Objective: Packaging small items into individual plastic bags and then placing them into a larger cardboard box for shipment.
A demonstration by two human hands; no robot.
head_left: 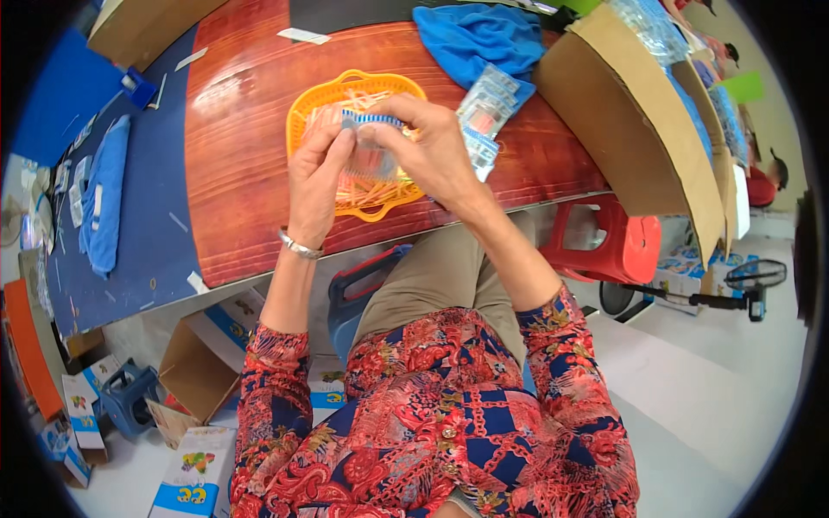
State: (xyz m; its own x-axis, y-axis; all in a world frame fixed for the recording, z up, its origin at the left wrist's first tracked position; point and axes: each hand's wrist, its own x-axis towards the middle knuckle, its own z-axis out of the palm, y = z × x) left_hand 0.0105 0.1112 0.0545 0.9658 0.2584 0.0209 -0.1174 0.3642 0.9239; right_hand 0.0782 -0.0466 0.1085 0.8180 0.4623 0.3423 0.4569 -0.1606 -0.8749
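Observation:
Both hands hold a small clear plastic bag [373,161] with a blue-and-white striped top edge, over a yellow basket [294,129]. Reddish contents show through the bag. My left hand [316,168] pinches its left side near the top, thumb in front. My right hand [429,147] grips the upper right part between thumb and fingers. Under the bag, the basket holds many thin sticks [370,193] in pink, orange and yellow. To the right of the basket lies a small pile of similar clear packets [485,112], partly resting on a blue cloth [471,41].
An open cardboard box [617,104] stands at the table's right, with plastic bags at its top. A folded blue towel [105,198] lies on the dark blue mat [160,207] at left. Below are a red stool [604,237] and several cartons. Other people show at far right.

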